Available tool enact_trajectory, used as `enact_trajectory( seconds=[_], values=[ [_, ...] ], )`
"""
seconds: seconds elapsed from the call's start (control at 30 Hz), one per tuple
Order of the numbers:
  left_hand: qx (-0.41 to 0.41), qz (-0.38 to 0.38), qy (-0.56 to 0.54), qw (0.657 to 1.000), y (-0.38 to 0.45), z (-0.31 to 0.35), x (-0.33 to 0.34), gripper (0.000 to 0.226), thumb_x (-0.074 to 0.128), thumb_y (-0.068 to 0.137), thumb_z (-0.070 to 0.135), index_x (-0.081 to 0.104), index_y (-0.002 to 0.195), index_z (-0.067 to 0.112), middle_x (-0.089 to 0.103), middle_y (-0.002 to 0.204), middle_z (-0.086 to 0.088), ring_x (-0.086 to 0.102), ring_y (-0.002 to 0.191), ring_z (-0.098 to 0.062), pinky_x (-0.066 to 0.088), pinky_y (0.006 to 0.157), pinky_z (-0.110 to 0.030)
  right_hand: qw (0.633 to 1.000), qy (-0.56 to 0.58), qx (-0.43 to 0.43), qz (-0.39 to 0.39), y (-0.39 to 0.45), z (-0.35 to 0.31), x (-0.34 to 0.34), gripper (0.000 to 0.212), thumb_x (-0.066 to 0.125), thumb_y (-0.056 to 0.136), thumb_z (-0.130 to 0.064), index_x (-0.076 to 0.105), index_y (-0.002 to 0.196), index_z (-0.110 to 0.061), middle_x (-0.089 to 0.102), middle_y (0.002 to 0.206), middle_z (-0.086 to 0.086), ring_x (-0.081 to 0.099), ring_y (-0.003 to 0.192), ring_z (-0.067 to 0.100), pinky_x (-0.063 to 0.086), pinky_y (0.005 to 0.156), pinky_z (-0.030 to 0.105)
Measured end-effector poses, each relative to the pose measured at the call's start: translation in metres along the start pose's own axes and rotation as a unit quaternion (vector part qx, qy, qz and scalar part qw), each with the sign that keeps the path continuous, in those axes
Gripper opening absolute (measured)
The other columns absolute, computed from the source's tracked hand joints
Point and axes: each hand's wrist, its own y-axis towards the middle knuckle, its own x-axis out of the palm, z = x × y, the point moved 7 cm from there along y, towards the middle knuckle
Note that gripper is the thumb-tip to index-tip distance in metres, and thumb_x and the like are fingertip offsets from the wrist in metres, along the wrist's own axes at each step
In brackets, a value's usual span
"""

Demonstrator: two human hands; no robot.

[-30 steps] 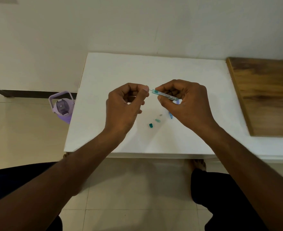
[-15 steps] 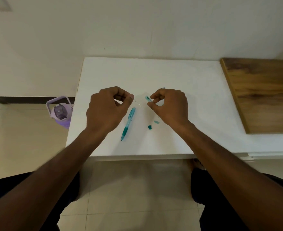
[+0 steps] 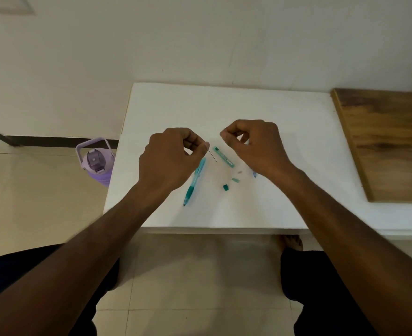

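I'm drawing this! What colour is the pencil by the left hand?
The pencil is teal; head view shows it.

Translucent teal plastic pencil (image 3: 194, 181), matt white table (image 3: 224, 105), grained wood board (image 3: 389, 141)

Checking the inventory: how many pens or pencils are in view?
2. A teal pencil lies on the table under the left hand, which pinches a thin lead. A blue one lies mostly hidden beneath the right hand, only its tip clear.
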Motion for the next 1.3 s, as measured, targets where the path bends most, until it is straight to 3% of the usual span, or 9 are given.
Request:
enact_trajectory(
  seconds=[0.1, 0.23, 0.47, 0.63, 0.73, 0.87, 1.1, 1.2, 1.3],
  values=[
    [0.009, 0.022, 0.007, 1.0, -0.002, 0.007, 0.0, 0.02, 0.068, 0.092, 0.063, 0.063, 0.086, 0.045, 0.055, 0.075, 0.035, 0.063, 0.067, 0.001, 0.044, 0.056, -0.019, 0.993, 0.088, -0.032, -0.076, -0.015, -0.015, -0.005, 0.019, 0.067, 0.097, -0.052, 0.08, 0.099, -0.038, 0.075, 0.088, -0.031, 0.066, 0.082, -0.007, 0.041, 0.056, 0.004],
    [0.019, 0.028, 0.014, 0.999, -0.004, 0.017, 0.004, 0.017, 0.069, 0.092, 0.06, 0.062, 0.083, 0.048, 0.058, 0.073, 0.034, 0.062, 0.066, 0.007, 0.042, 0.057, -0.019, 0.991, 0.056, -0.037, -0.112, -0.026, -0.012, 0.001, 0.014, 0.079, 0.092, -0.04, 0.079, 0.105, -0.035, 0.077, 0.096, -0.023, 0.069, 0.083, 0.0, 0.038, 0.072, -0.006],
    [0.032, -0.002, -0.003, 0.999, -0.006, 0.031, 0.013, 0.015, 0.07, 0.092, 0.058, 0.071, 0.089, 0.043, 0.068, 0.081, 0.03, 0.066, 0.071, 0.004, 0.047, 0.061, -0.024, 0.991, 0.105, 0.025, -0.081, -0.024, 0.004, -0.001, 0.009, 0.08, 0.09, -0.037, 0.078, 0.089, -0.028, 0.074, 0.082, -0.018, 0.065, 0.073, -0.012, 0.041, 0.06, 0.003],
    [0.021, -0.023, 0.012, 0.999, -0.003, 0.027, 0.013, 0.035, 0.061, 0.092, 0.072, 0.071, 0.096, 0.038, 0.069, 0.088, 0.027, 0.067, 0.074, -0.002, 0.051, 0.063, -0.025, 0.989, 0.122, 0.059, -0.06, -0.023, 0.01, -0.006, 0.008, 0.078, 0.091, -0.032, 0.074, 0.084, -0.029, 0.075, 0.08, -0.016, 0.068, 0.074, -0.009, 0.044, 0.057, 0.004],
    [0.025, -0.064, 0.157, 0.985, -0.001, 0.013, 0.022, 0.035, 0.07, 0.092, 0.059, 0.067, 0.11, 0.03, 0.072, 0.101, 0.015, 0.065, 0.083, -0.01, 0.049, 0.066, -0.027, 0.955, 0.256, 0.145, -0.034, -0.024, 0.02, -0.006, 0.006, 0.073, 0.092, -0.022, 0.077, 0.089, -0.019, 0.08, 0.082, -0.004, 0.073, 0.072, 0.005, 0.057, 0.066, 0.02],
    [-0.031, -0.112, 0.24, 0.964, -0.01, -0.005, 0.039, 0.056, 0.073, 0.085, 0.068, 0.062, 0.115, 0.021, 0.07, 0.102, 0.003, 0.068, 0.086, -0.017, 0.061, 0.076, -0.035, 0.903, 0.375, 0.207, -0.034, -0.025, 0.018, 0.002, 0.008, 0.069, 0.096, -0.015, 0.075, 0.094, -0.01, 0.081, 0.085, 0.005, 0.077, 0.076, 0.018, 0.064, 0.075, 0.032],
    [-0.007, -0.104, 0.194, 0.975, -0.014, -0.006, 0.042, 0.025, 0.066, 0.1, 0.044, 0.067, 0.102, 0.019, 0.068, 0.092, 0.0, 0.062, 0.072, -0.017, 0.049, 0.061, -0.031, 0.879, 0.419, 0.225, -0.035, -0.026, 0.011, 0.006, 0.009, 0.067, 0.099, -0.011, 0.071, 0.099, -0.003, 0.081, 0.087, 0.012, 0.081, 0.082, 0.027, 0.066, 0.079, 0.037],
    [0.051, -0.097, 0.065, 0.992, -0.012, 0.007, 0.036, 0.02, 0.067, 0.101, 0.036, 0.066, 0.106, 0.017, 0.074, 0.095, 0.002, 0.071, 0.079, -0.017, 0.062, 0.073, -0.04, 0.878, 0.42, 0.228, -0.03, -0.027, 0.012, 0.003, 0.008, 0.068, 0.1, -0.011, 0.071, 0.099, -0.003, 0.081, 0.089, 0.012, 0.081, 0.084, 0.026, 0.067, 0.082, 0.037],
    [0.083, -0.058, -0.041, 0.994, -0.011, 0.019, 0.025, 0.017, 0.072, 0.1, 0.03, 0.066, 0.112, 0.019, 0.079, 0.094, 0.006, 0.075, 0.079, -0.007, 0.062, 0.075, -0.026, 0.875, 0.423, 0.236, -0.012, -0.026, 0.015, -0.003, 0.009, 0.069, 0.1, -0.013, 0.071, 0.102, -0.005, 0.082, 0.09, 0.009, 0.082, 0.083, 0.024, 0.067, 0.08, 0.035]
  ],
)
